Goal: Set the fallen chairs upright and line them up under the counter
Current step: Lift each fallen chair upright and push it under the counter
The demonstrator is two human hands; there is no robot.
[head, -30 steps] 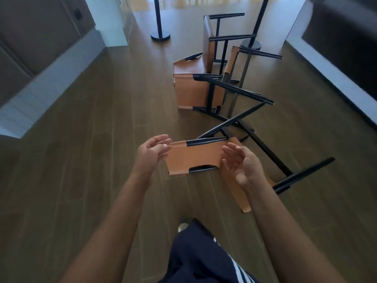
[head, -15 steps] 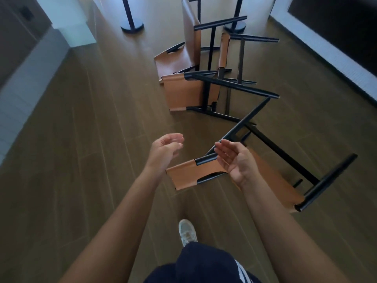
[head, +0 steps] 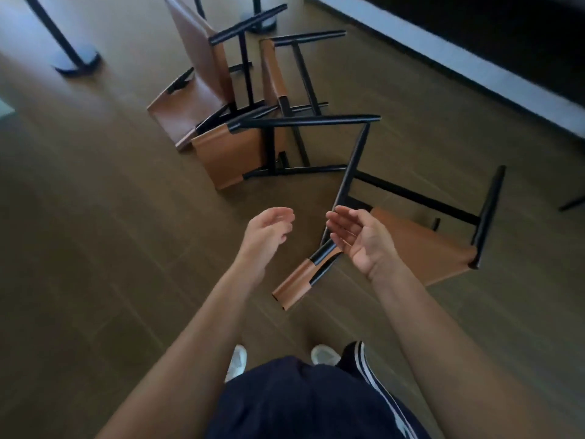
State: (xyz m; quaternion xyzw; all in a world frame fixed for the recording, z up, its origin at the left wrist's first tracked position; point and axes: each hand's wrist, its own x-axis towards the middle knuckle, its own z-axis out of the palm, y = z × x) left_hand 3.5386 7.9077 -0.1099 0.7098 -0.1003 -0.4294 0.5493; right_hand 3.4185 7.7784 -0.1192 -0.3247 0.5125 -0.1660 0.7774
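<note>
Here, tan black-legged chairs [head: 231,156] lie toppled.

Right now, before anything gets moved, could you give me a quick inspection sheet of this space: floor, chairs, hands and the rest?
Surface: wooden plank floor.
Job's things: three tan chairs with black frames, all fallen. The nearest chair lies on its side. The middle chair and far chair lie behind it, legs overlapping.
Clutter: black post base at far left, another beyond the chairs.
Grippers: left hand and right hand both open, holding nothing, held out toward the nearest chair.
Cables: nothing seen.
Surroundings: white ledge under a dark wall on the right.
</note>
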